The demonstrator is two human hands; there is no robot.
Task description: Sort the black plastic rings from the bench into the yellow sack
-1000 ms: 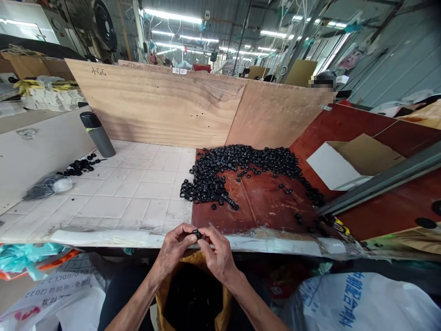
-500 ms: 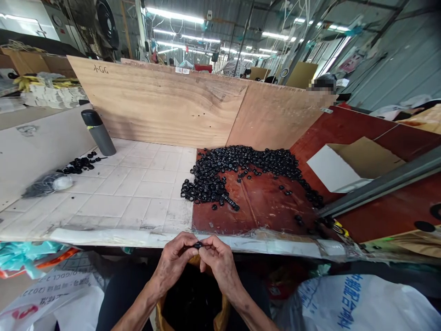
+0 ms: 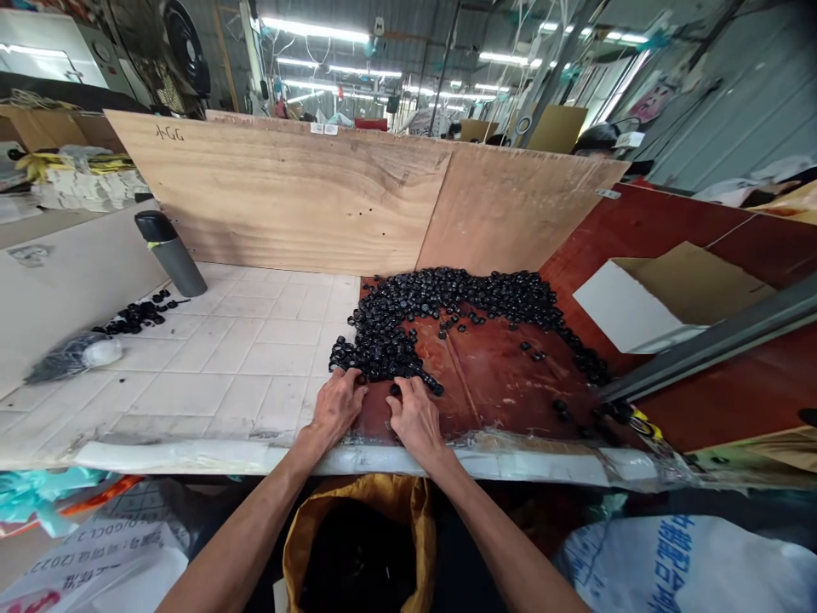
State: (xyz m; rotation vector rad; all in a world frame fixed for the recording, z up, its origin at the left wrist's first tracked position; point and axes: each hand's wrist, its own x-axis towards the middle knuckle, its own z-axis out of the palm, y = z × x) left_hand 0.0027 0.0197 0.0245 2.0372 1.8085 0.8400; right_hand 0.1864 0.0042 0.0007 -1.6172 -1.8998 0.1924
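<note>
A heap of small black round parts (image 3: pixel 389 336), some of them ring-shaped, lies on the red-brown board (image 3: pixel 472 375). At the heap's near left edge is my left hand (image 3: pixel 337 404). Its fingertips touch the parts, with the thumb held apart from the fingers. My right hand (image 3: pixel 416 419) rests on the board just to the right. A single black round part (image 3: pixel 395 389) sits between its thumb and fingertips. Beside that hand, several parts form a short row (image 3: pixel 429 380). Below the table edge, a yellow sack (image 3: pixel 422 536) stands open between my forearms, its inside dark.
A wooden panel (image 3: pixel 287 196) closes off the back. A dark grey bottle (image 3: pixel 172 255) and a plastic bag of black parts (image 3: pixel 60 358) stand on the white left side. At right are an open white box (image 3: pixel 629 306) and a slanting metal bar (image 3: pixel 708 349).
Both hands have moved forward from above the sack to the near edge of the heap. The small black piece they held together no longer shows in them.
</note>
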